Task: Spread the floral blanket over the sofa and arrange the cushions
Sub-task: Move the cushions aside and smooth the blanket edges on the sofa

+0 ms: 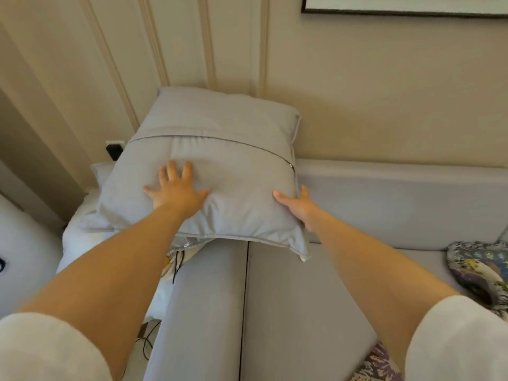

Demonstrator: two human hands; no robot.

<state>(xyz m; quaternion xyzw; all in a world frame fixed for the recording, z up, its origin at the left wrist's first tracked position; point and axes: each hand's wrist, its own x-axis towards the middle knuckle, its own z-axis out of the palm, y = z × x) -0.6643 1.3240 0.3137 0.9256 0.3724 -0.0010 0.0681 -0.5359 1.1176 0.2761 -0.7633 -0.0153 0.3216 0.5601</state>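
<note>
A grey cushion [220, 149] with a zip across its back leans against the wall, resting on the grey sofa's [302, 298] left armrest corner. My left hand [176, 191] lies flat on the cushion's face, fingers spread. My right hand [299, 209] grips the cushion's lower right edge, thumb on the front and fingers behind it. The floral blanket [478, 273] lies bunched on the seat at the far right. Another patterned piece [376, 365] shows at the bottom edge.
A white pillow or bedding [82, 237] sits left of the armrest, under the cushion. A wall socket with a black plug [114, 151] is behind it, and dark cables [148, 339] trail on the floor. A picture frame [398, 9] hangs above.
</note>
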